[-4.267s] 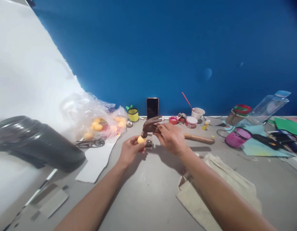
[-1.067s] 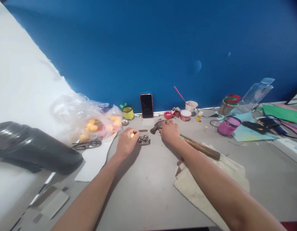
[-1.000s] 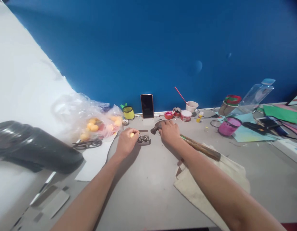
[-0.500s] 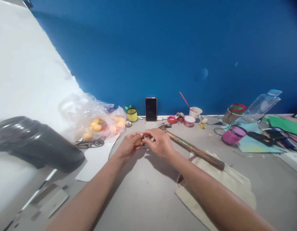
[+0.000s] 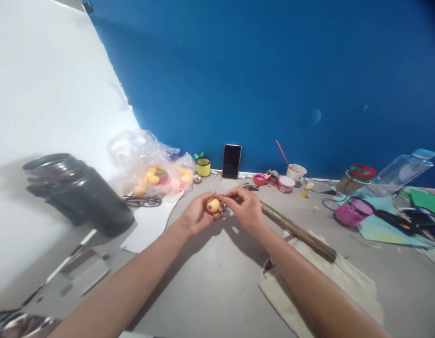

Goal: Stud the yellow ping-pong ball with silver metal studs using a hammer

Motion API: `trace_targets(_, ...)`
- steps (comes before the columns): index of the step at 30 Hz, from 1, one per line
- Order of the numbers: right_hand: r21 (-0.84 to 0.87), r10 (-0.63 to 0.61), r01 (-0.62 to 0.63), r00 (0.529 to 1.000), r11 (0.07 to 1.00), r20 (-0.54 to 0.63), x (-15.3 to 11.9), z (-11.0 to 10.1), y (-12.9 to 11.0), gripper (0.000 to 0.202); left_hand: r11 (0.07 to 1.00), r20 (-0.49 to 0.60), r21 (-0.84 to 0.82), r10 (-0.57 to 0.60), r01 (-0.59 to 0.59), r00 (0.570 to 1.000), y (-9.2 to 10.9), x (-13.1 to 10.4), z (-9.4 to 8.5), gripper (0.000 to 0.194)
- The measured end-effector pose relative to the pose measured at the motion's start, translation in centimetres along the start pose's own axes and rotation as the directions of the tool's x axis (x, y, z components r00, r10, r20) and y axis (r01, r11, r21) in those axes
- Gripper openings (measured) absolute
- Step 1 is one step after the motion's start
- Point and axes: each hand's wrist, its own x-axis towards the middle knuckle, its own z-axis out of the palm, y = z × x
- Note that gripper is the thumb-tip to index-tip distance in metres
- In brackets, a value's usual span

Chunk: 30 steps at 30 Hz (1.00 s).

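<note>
A small yellow ball with a dark spot on its side rests in my left hand, whose fingers curl under it with the palm turned up. Close beside it, my right hand pinches thumb and forefinger together. A small shiny metal piece hangs just below that pinch, next to the left fingertips; its exact kind is too small to make out. Behind my right hand and forearm lies a claw hammer, its wooden handle slanting to the right over a cream cloth.
At left stand a dark bottle and a clear plastic bag of yellow balls, with black scissors below. A phone leans on the blue wall. Paint pots, a white cup and a pink mesh cup stand to the right.
My left hand has opened out and turned palm up, so the yellow ball shows more. My right hand still pinches beside it. The whole view has shifted slightly.
</note>
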Motion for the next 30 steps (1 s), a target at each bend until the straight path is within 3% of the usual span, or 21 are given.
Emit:
trace_targets(4, 0.27, 0.259, -0.294, 0.953, 0.917, 0.159, 0.4, -0.2, 0.2, 0.031, 0.996, -0.01, 0.0, 0.088, -0.088, 0.996, 0.1, -0.8, -0.5, 0.015)
trace_targets(8, 0.39, 0.331, -0.425, 0.899, 0.817, 0.288, 0.3, 0.0, 0.7, 0.035, 0.964, 0.047, 0.148, 0.218, -0.223, 0.975, -1.1, -1.2, -1.4, 0.021)
trace_targets(12, 0.412, 0.347, -0.469, 0.874, 0.781, 0.339, -0.5, 0.7, 0.6, 0.033, 0.828, 0.064, 0.411, 0.391, -0.381, 0.918, -2.4, -1.3, -1.9, 0.042)
trace_targets(16, 0.407, 0.384, -0.503, 0.858, 0.762, 0.341, -1.1, 1.8, 0.3, 0.033, 0.721, -0.017, 0.569, 0.492, -0.396, 0.871, -3.0, -1.7, -1.9, 0.052)
trace_targets(25, 0.371, 0.449, -0.576, 0.811, 0.729, 0.376, -1.6, 2.4, 0.1, 0.038, 0.761, -0.084, 0.512, 0.506, -0.399, 0.858, -3.4, -1.6, -2.2, 0.058)
trace_targets(30, 0.315, 0.433, -0.551, 0.82, 0.773, 0.374, -1.5, 2.2, -0.1, 0.037, 0.751, -0.082, 0.528, 0.511, -0.397, 0.856, -3.3, -1.8, -2.1, 0.056)
